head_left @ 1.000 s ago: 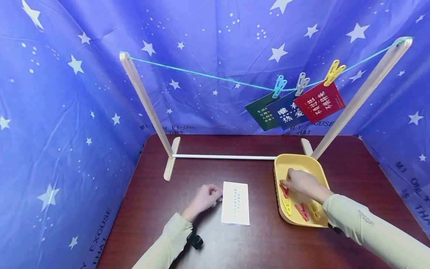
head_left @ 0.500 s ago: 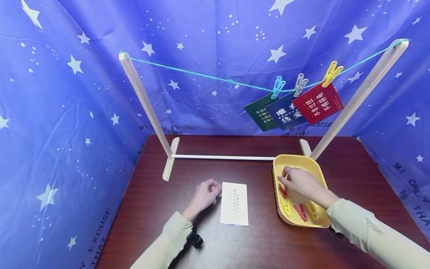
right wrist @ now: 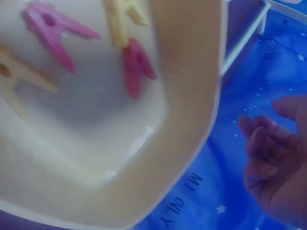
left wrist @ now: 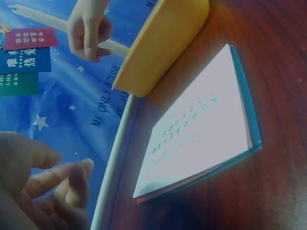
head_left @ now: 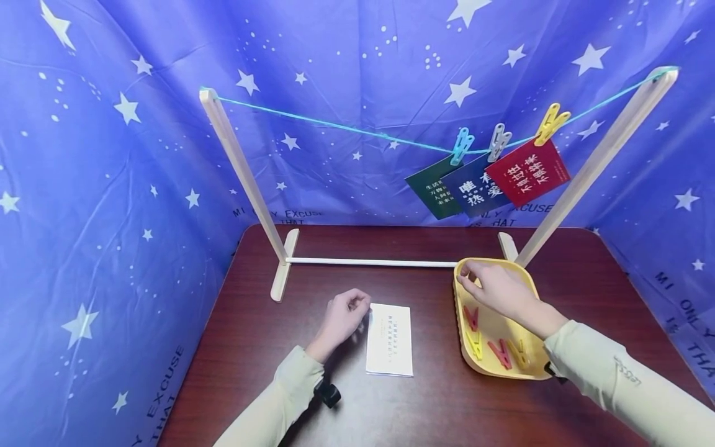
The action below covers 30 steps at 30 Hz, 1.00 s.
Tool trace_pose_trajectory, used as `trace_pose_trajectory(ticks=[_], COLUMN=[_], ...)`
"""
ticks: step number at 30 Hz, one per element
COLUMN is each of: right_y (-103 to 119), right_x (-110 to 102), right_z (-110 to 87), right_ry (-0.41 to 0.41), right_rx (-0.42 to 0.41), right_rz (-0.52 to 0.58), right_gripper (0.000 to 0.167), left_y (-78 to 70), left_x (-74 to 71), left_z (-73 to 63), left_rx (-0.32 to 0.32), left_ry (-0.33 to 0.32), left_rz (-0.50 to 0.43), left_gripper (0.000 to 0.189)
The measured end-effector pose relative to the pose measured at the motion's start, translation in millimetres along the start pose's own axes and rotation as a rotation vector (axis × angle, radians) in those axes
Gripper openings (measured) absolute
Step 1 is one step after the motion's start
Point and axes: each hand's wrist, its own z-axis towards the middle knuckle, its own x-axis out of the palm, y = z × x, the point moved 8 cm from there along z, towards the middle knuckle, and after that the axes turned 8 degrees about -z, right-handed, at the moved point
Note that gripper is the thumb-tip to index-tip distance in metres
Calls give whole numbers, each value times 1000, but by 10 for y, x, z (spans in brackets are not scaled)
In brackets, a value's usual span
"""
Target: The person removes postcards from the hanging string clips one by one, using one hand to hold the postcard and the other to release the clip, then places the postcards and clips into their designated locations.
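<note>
My left hand (head_left: 345, 315) hovers by the upper left corner of a stack of white printed cards (head_left: 389, 340), its fingers loosely bent and holding nothing visible. In the left wrist view the stack (left wrist: 196, 129) shows blue-green and reddish edges below the top card. Over the far end of a yellow plastic basket (head_left: 459, 313) is my right hand (head_left: 499, 290), fingers loosely curled. The right wrist view shows nothing in that hand (right wrist: 280, 163). Inside the basket lie red clothespins (head_left: 500, 354) and yellow clothespins (head_left: 475, 345), apart from the hand.
A wooden frame (head_left: 242, 174) carries a turquoise string (head_left: 335, 126). Green (head_left: 437, 187), blue (head_left: 475, 186) and red (head_left: 527, 172) cards hang at its right side from blue (head_left: 462, 146), grey (head_left: 499, 143) and yellow (head_left: 551, 125) clothespins. A white crossbar (head_left: 374, 262) runs low behind the cards.
My right hand has risen away from the red clothespin toward the basket's far rim, leaving that clothespin in the basket. My left hand has shifted slightly up and away from the table.
</note>
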Motion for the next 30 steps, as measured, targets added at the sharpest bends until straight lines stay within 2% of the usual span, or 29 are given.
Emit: trace_pose_trajectory(ticks=[4,9,13,18,24,30], right_y=[62,124,169,291,493,616], right_x=[-141,-318,-479,-683,-1045,-1336], right_z=[91,210,328,495,648,759], right_ry=[-42,-58,-56,-31,-84,-97], right_rx=[-41,-57,-46,-44,-94,-139], right_rz=[-48,-88,-128,-125,-145,-162], right_gripper=[7,9,10,13,14,17], left_y=[-103,-224,-327,-472,-631,-767], left_x=[19,42,49,34,63,122], left_z=[48,138,216,300,403,514], left_rx=[68,117,136,154,188,197], left_ry=[-10,-47,-63,-75,-79,-97], left_rz=[-56,-95,-118,-160,-171,-239], left_gripper=[21,20,20,18,23,17])
